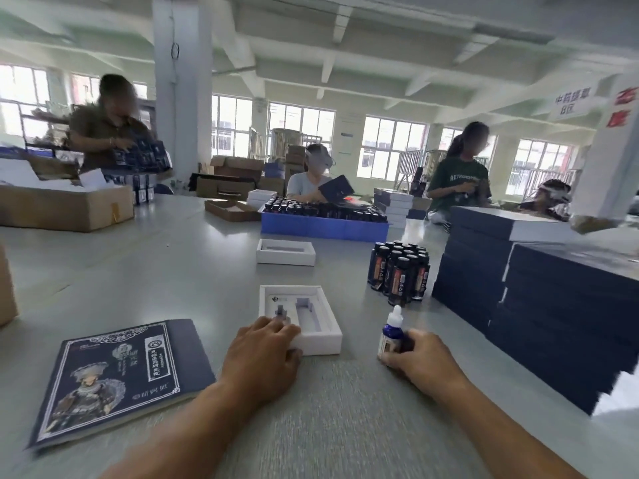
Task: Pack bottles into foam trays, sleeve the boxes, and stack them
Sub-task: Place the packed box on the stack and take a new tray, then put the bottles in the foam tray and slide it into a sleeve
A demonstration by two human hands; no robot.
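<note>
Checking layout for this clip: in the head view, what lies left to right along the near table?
Printed sleeve → left hand on the foam tray → dropper bottle held by the right hand → stacked dark boxes.

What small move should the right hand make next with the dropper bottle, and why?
Probably carry the dropper bottle left and lay it into the open slot of the near foam tray. The right hand grips the bottle upright on the table, that slot looks empty, and the left hand rests on the tray's near corner, steadying it.
</note>
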